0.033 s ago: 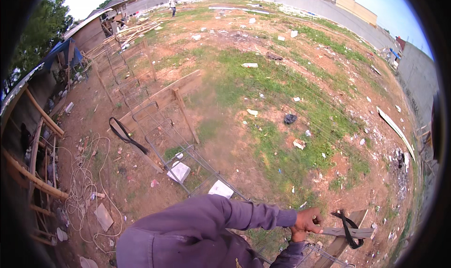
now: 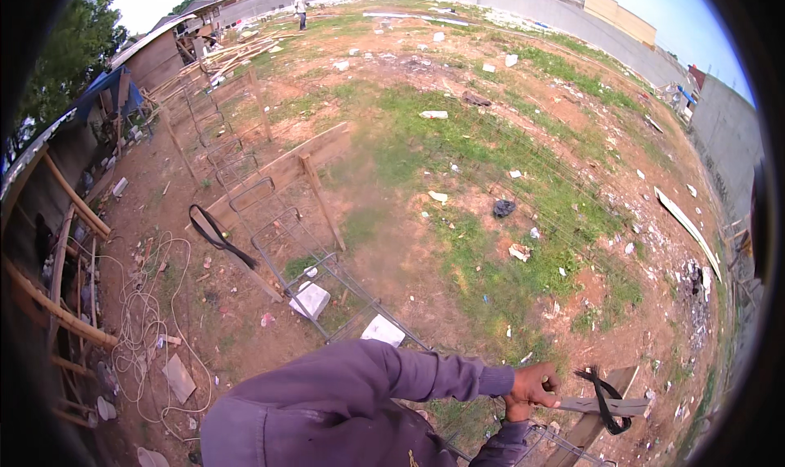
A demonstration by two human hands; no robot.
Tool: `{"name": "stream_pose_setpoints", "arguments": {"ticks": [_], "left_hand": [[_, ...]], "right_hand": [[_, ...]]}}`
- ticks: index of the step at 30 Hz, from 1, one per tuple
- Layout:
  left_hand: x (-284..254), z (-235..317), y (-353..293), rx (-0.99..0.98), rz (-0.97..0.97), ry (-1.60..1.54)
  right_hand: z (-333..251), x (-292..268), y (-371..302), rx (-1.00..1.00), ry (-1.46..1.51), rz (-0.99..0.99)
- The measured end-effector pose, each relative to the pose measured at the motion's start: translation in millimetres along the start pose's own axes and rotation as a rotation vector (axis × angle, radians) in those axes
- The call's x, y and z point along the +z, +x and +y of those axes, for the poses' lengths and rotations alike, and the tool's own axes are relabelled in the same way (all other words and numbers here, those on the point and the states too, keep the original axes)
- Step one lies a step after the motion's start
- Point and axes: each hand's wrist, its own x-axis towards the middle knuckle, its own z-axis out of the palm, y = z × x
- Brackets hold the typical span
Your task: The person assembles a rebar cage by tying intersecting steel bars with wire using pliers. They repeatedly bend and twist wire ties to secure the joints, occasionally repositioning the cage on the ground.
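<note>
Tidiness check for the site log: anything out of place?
Yes. Thin pale cord lies loosely tangled on brown soil at left, and a crumpled black plastic bag sits amid scattered white litter right of centre; both look dropped.

From where I stand, no lettering, number or sign can be read; one small yellow mark [image 2: 414, 459] sits on the purple sweatshirt [image 2: 335, 393]; it is too small to identify as text or emblem.

left hand [image 2: 536, 383] curled, its arm [image 2: 441, 374] stretched rightward — right hand [image 2: 518, 409] just beneath
</note>
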Motion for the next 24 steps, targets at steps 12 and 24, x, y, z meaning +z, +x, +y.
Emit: {"name": "stream_pose_setpoints", "arguments": {"ticks": [12,24], "left_hand": [[-2.0,-42.1,71.9,-0.364,0.776,0.394],[6.1,-50.5,83.6,-0.284,0.851,0.55]], "right_hand": [[-39.4,66.9,61.7,0.074,0.364,0.749],[-60.3,65.1,92.2,0.214,0.586,0.825]]}}
